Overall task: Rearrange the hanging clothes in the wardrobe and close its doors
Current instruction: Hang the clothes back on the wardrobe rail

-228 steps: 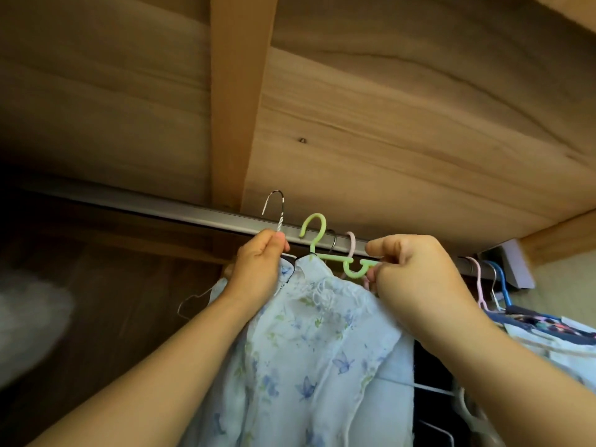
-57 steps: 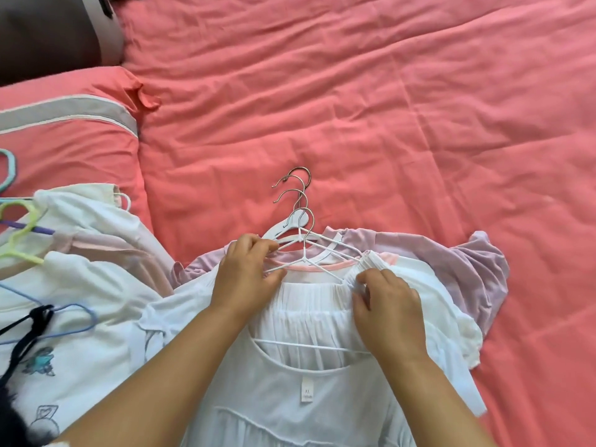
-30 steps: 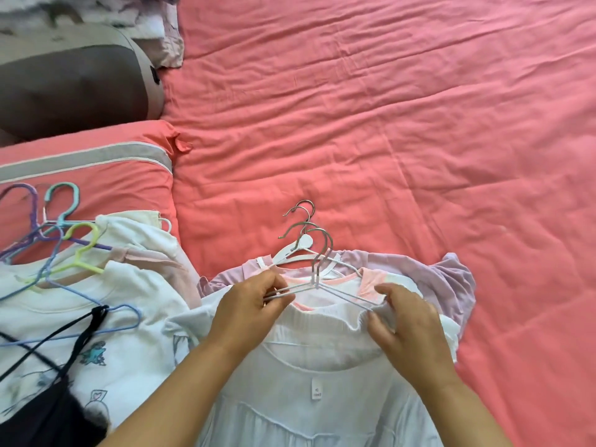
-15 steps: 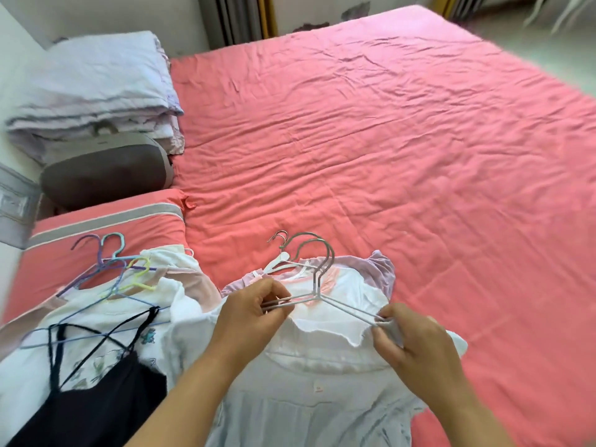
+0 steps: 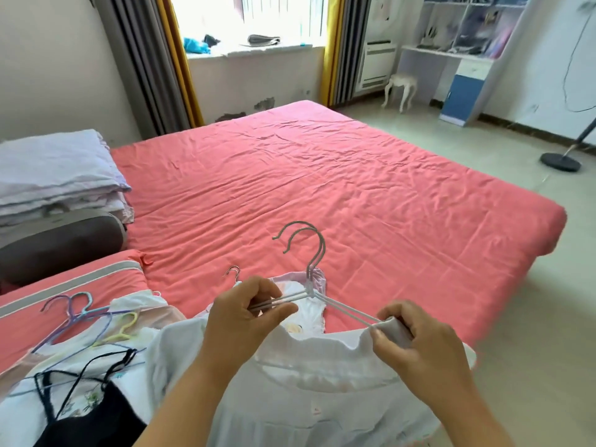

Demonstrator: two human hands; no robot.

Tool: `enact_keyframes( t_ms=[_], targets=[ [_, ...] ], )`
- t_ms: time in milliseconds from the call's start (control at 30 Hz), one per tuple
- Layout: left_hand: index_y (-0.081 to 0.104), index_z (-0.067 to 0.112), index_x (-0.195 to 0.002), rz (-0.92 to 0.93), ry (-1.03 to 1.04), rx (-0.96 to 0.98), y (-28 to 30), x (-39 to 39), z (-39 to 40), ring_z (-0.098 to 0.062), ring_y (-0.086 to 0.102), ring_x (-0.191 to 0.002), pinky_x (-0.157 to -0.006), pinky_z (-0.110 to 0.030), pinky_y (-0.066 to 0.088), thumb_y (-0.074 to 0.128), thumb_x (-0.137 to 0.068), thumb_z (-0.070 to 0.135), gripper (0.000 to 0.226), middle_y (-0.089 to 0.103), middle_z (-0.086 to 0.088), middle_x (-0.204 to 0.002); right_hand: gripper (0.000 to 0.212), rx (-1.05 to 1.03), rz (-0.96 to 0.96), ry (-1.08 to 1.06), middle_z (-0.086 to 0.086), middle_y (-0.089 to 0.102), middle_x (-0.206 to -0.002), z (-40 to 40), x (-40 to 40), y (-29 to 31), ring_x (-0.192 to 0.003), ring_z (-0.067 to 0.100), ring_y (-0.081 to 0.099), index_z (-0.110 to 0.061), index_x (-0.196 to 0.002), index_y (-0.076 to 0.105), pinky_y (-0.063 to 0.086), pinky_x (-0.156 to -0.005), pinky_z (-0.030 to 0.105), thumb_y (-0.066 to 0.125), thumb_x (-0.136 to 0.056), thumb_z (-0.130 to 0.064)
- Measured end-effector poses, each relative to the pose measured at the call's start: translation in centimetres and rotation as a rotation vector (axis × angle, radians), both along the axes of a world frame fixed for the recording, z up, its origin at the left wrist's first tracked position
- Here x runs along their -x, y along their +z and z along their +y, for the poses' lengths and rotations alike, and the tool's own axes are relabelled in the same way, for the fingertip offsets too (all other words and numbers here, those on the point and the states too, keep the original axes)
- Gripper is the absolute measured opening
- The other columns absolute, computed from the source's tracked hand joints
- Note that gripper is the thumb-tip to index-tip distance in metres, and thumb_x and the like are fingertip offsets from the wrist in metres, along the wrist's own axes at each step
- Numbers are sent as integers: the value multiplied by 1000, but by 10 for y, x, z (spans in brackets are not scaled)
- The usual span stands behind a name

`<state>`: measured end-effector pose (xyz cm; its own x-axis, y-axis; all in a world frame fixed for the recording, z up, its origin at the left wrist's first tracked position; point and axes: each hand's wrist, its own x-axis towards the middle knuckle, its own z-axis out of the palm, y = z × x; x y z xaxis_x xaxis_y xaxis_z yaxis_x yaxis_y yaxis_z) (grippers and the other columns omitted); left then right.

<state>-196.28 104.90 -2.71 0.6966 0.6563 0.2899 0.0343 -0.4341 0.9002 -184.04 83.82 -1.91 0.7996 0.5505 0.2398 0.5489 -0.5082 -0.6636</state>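
Note:
Two wire hangers (image 5: 311, 269) with grey hooks are lifted above the pink bed (image 5: 322, 175). A white garment (image 5: 322, 391) hangs from them toward me. My left hand (image 5: 245, 314) pinches the hangers' left arms. My right hand (image 5: 416, 346) grips the right arms together with the garment's shoulder. Beneath them, a lilac garment (image 5: 317, 279) and a white printed one lie on the bed with a third hanger hook (image 5: 233, 273). The wardrobe is out of view.
A pile of clothes on coloured hangers (image 5: 84, 317), with a black strappy top (image 5: 87, 411), lies at the left on a pink pillow (image 5: 80, 279). Folded bedding (image 5: 58, 175) and a grey bolster (image 5: 58, 240) lie beyond. Floor, stool (image 5: 400, 88) and lamp base (image 5: 561, 161) are to the right.
Both hands have raised the white garment on its hangers off the bed, leaving the lilac garment behind. My view has tilted up from the bed to the room.

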Motion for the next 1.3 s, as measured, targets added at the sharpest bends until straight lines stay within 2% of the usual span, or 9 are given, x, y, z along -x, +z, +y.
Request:
enact_keyframes(
  t_ms=[100, 400, 533, 667, 767, 933, 1033, 1167, 1300],
  targets=[
    [50, 25, -67, -72, -25, -83, 12, 13, -24, -4, 38, -50, -50, -14, 33, 74, -56, 46, 34, 49, 9, -56, 19, -24, -40, -53, -19, 61, -76, -33, 32, 14, -73, 4, 56, -41, -70, 54, 42, -57, 21, 72, -67, -38],
    [49, 25, -64, -135, -274, -146, 56, 39, -126, -4, 37, -48, -48, -14, 29, 81, -58, 33, 33, 48, 13, -53, 30, -43, -187, -365, -17, 55, -57, -151, 138, 51, -63, 4, 53, -40, -85, 54, 36, -53, 12, 66, -63, -56],
    [53, 24, -64, -166, -429, -114, 81, 41, -174, -4, 40, -48, -48, -16, 33, 79, -56, 35, 29, 50, 10, -52, 35, -44, -263, -555, -16, 54, -53, -201, 174, 74, -59, 13, 54, -38, -87, 55, 44, -53, 29, 69, -60, -55],
    [66, 34, -72, -218, -614, -78, 105, 38, -221, -2, 45, -51, -51, -12, 36, 77, -51, 49, 28, 54, 10, -56, 26, -74, -268, -690, -14, 59, -57, -244, 206, 92, -60, 11, 56, -37, -79, 58, 47, -55, 31, 76, -61, -47],
    [70, 31, -69, -256, -755, -140, 122, 31, -257, -3, 48, -53, -52, -10, 35, 79, -56, 38, 17, 57, 11, -59, 29, -52, -279, -797, -14, 61, -61, -274, 227, 102, -62, 10, 57, -46, -68, 53, 45, -57, 26, 80, -63, -36],
    [70, 31, -64, -306, -995, -167, 142, 20, -313, -2, 53, -55, -52, -6, 35, 75, -58, 45, 16, 63, 14, -63, 23, -110, -326, -1037, -25, 62, -84, -309, 259, 113, -77, 1, 56, -43, -74, 57, 43, -65, 17, 76, -63, -46],
    [68, 34, -70, -283, -1112, -149, 147, 19, -340, -2, 51, -50, -48, -7, 34, 87, -59, 28, 23, 61, 13, -56, 23, -102, -323, -1139, -24, 62, -80, -326, 280, 123, -74, 0, 56, -41, -72, 57, 43, -62, 15, 80, -64, -41],
    [67, 34, -66, -247, -1278, -133, 156, 27, -372, -3, 49, -47, -48, -17, 36, 85, -57, 46, 24, 58, 11, -53, 30, -37, -388, -1296, -22, 63, -78, -344, 308, 131, -69, 5, 59, -40, -81, 59, 45, -57, 18, 65, -57, -58],
    [66, 36, -67, -213, -1401, -111, 165, 48, -405, -2, 49, -47, -51, -23, 36, 80, -61, 42, 16, 57, 14, -50, 42, 90, -612, -1488, -17, 59, -86, -362, 342, 133, -80, 8, 56, -26, -89, 62, 48, -71, 34, 65, -61, -57]
  ],
)
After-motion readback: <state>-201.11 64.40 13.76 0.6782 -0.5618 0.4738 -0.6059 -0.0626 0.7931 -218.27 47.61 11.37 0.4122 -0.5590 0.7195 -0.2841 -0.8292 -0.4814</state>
